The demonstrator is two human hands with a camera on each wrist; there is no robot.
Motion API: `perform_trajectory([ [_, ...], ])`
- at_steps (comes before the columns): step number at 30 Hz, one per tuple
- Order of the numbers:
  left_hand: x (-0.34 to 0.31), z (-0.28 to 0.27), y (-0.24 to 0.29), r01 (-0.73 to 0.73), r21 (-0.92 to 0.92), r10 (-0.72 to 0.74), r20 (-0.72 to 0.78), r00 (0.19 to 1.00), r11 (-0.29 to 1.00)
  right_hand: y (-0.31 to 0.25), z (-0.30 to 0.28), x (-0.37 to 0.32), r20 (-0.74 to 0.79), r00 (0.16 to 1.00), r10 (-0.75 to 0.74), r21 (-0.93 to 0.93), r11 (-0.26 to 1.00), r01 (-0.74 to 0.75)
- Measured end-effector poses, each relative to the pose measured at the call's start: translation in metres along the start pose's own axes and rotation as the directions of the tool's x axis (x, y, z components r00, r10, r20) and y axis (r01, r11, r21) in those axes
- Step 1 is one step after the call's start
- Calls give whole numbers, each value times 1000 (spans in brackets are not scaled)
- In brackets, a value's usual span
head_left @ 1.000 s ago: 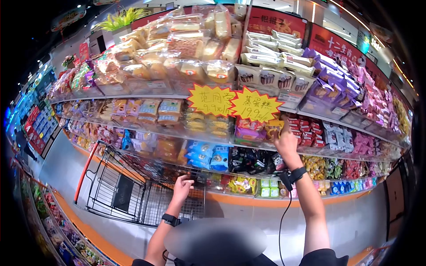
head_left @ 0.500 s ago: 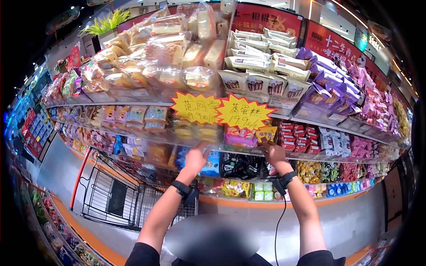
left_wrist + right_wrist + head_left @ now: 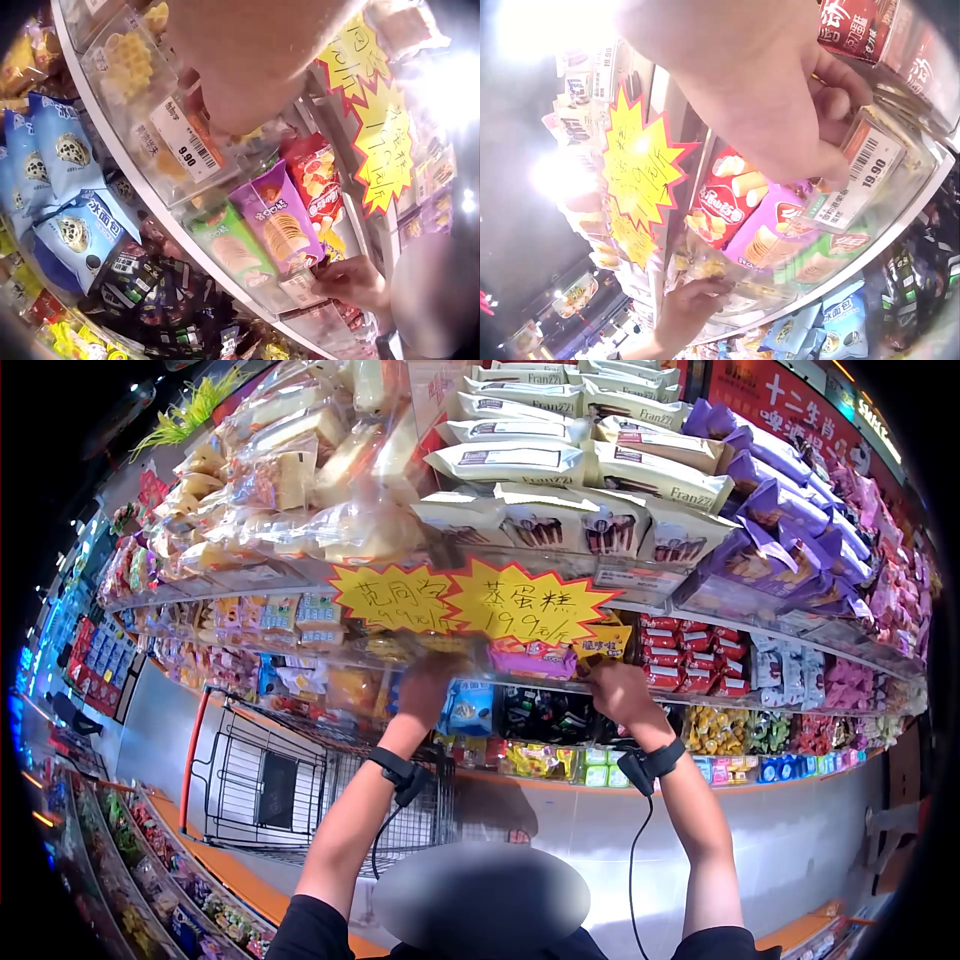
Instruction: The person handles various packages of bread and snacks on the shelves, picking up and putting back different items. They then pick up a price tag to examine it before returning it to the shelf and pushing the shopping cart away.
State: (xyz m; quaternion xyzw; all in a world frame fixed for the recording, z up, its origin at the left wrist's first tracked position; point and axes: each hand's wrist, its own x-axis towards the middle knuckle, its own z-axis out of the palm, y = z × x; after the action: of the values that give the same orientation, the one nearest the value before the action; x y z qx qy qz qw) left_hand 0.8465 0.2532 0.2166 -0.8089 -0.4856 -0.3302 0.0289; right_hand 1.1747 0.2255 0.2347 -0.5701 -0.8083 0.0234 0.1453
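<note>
White 19.90 price card (image 3: 866,176), in a clear holder at the shelf's (image 3: 169,225) front edge. Right hand (image 3: 757,97): thumb and bent fingers clamped on the card holder's side edge, the printed face outside the grip.

White-and-orange 9.90 price card (image 3: 187,142), farther left along the same front edge, on a clear plastic bin of yellow waffles (image 3: 129,61). Left hand (image 3: 255,56): over that bin, fingertips near the card; fingers bent, but whether they are apart, together or closed on anything cannot be told.

Packets between the hands, behind the front edge: one purple (image 3: 277,221), one green (image 3: 231,244), both with stacked round biscuits pictured; one red (image 3: 316,184), behind the purple one. Yellow packet (image 3: 603,642), just behind the right hand in the head view. Red packets (image 3: 692,655), in rows to its right.

Lower shelf: blue packets (image 3: 67,154), below the left hand; black packets (image 3: 157,292), beside them.

Two yellow starburst signs (image 3: 525,605), red-edged, handwritten, overlapping, on the upper shelf's front edge. Cream Franzzi packets (image 3: 510,462), stacked above. Shopping cart (image 3: 277,790), wire, red-handled, at the person's left.
</note>
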Motion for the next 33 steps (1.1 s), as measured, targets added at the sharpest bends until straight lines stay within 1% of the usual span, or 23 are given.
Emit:
perform_trajectory([
  [2, 3, -4, 0, 2, -48, -1, 15, 1000, 999, -3, -2, -2, 41, 998, -49, -76, 996, 52],
  [5, 2, -7, -3, -44, -30, 45, 30, 999, 999, -7, -2, -14, -158, 980, -125, -24, 992, 123],
  [9, 7, -10, -14, -83, 30, 81, 70, 994, 996, 1, 9, -18, -275, 944, -181, -57, 983, 172],
  [11, 6, 3, -24, -100, 109, 88, 105, 991, 989, 0, 16, -20, -236, 966, -108, -113, 990, 83],
  [12, 6, 4, -26, -108, 164, 85, 142, 986, 981, 1, 15, -17, -229, 972, -59, -148, 989, 25],
  [13, 5, 9, -34, -186, 262, 139, 189, 972, 947, 2, 15, -16, -263, 958, -118, -93, 991, 97],
  [14, 1, 18, -48, -227, 295, 149, 264, 953, 928, -3, 16, -17, -236, 969, -71, -96, 994, 50],
  [15, 1, 31, -62, -251, 369, 79, 422, 903, 895, 2, 34, -19, -296, 942, -156, -289, 955, 68],
  [16, 2, 25, -61, -300, 371, 178, 330, 927, 879, -6, 37, -13, -335, 941, -55, -219, 975, -21],
  [17, 4, 26, -64, -375, 399, 285, 267, 920, 837, 9, 65, -8, -433, 901, 37, 16, 999, -34],
  [18, 6, 25, -61, -365, 424, 238, 324, 916, 829, 5, 56, -13, -437, 898, 59, 42, 998, -45],
  [19, 7, 23, -60, -389, 370, 290, 296, 910, 844, 5, 58, -7, -408, 913, 26, -37, 998, -45],
  [20, 9, 22, -60, -402, 331, 323, 269, 908, 854, -9, 35, -9, -226, 972, 62, -192, 976, -107],
  [21, 10, 23, -58, -403, 324, 325, 269, 907, 856, -12, 30, -8, -188, 982, -9, -280, 959, -45],
  [22, 11, 22, -60, -395, 326, 315, 273, 909, 859, -14, 29, -7, -121, 993, 10, -286, 957, -45],
  [23, 12, 19, -62, -459, 367, 357, 315, 880, 809, -16, 31, -5, -117, 993, 5, -299, 953, -40],
  [26, 5, 24, -63, -520, 518, 363, 379, 851, 679, -17, 39, -1, -107, 994, 16, -288, 957, -46],
  [27, 4, 28, -60, -520, 525, 361, 380, 852, 673, -16, 39, -2, -171, 985, -16, -280, 959, -33],
  [28, 3, 29, -60, -518, 537, 355, 383, 853, 666, -15, 39, 0, -152, 988, 39, -270, 959, -79],
  [29, 2, 28, -61, -512, 553, 344, 384, 857, 657, -15, 38, 0, -134, 990, 36, -257, 964, -70],
  [30, 3, 30, -62, -524, 564, 393, 347, 851, 638, -14, 35, 1, -116, 993, 28, -246, 968, -56],
  [32, -2, 35, -67, -532, 592, 472, 270, 839, 606, -12, 31, 0, -42, 994, 96, -236, 966, -104],
  [33, -3, 31, -64, -525, 554, 432, 301, 850, 646, -14, 32, 1, 3, 994, 110, -232, 967, -107],
])
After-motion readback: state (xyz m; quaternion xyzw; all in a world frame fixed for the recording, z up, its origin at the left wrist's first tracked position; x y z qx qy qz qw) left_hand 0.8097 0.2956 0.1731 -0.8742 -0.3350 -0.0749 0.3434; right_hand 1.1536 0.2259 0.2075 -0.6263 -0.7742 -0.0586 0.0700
